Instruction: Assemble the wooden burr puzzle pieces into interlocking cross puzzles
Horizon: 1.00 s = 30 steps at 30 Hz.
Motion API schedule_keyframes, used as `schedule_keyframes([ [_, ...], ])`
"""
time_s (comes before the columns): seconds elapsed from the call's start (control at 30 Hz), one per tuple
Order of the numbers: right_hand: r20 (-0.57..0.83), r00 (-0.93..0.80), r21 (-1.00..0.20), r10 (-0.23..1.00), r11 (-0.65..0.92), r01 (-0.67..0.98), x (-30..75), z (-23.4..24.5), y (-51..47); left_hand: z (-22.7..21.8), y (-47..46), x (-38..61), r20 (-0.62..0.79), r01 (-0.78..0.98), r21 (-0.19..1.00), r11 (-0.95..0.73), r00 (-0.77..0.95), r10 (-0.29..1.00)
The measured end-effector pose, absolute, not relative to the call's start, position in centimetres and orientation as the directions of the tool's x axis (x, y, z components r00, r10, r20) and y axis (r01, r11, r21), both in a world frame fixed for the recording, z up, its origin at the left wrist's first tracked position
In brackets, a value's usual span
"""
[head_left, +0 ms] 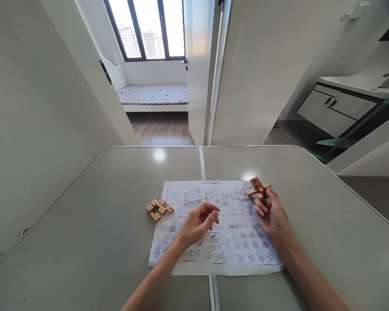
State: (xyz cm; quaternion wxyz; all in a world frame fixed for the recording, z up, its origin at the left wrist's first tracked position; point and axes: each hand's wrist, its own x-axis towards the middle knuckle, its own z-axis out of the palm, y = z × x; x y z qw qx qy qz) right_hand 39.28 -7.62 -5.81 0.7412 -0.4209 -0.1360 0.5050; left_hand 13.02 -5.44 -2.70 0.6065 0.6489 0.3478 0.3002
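My right hand (272, 216) pinches a few joined wooden burr puzzle pieces (256, 183) between thumb and fingers, over the upper right corner of a printed sheet (227, 250). One piece stands tilted up and carries a dark mark; the others lie crosswise, partly hidden by my fingertips. Above the middle of the sheet is my left hand (197, 222), loosely curled, with a gap between thumb and fingers and nothing visible in it. Left of it, several notched wooden pieces (158, 208) lie in a cluster at the sheet's left edge. Small line drawings fill the sheet.
The pale table (100, 242) has a seam strip (202, 164) down its middle and rounded far corners. Beyond it stand a door (201, 73), a bed (154, 95) under a window, and a sink cabinet (337, 108) at the right. A wall rises along the left.
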Motion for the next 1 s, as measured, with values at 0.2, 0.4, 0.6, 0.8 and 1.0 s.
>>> schedule_keyframes([
  [0.2, -0.125, 0.492, -0.887, 0.862, 0.126, -0.445, 37.9, -4.5, -8.3, -2.7, -5.5, 13.0, -0.033, 0.108, 0.993, -0.037, 0.578, 0.815],
  [0.4, -0.040, 0.339, -0.965, 0.940, 0.052, -0.257, 36.5, -5.3, -8.6, -2.8, -5.4, 13.0, 0.006, 0.206, 0.965, -0.160, 0.597, 0.803],
  [0.6, 0.007, 0.191, -0.999, 0.982, 0.014, -0.035, 35.4, -6.0, -8.8, -1.4, -4.6, 10.0, 0.354, 0.531, 0.683, -0.502, 0.360, 0.863],
  [0.8, 0.019, 0.130, -0.998, 0.991, 0.012, 0.056, 35.2, -6.1, -8.7, -2.6, -4.5, 4.8, 0.525, 0.849, 0.429, -0.310, 0.046, 0.850],
  [1.0, 0.009, 0.132, -0.993, 0.991, -0.006, 0.119, 35.1, -6.2, -8.7, -4.5, -4.6, 2.2, 0.401, 0.910, 0.375, -0.177, 0.013, 0.916],
])
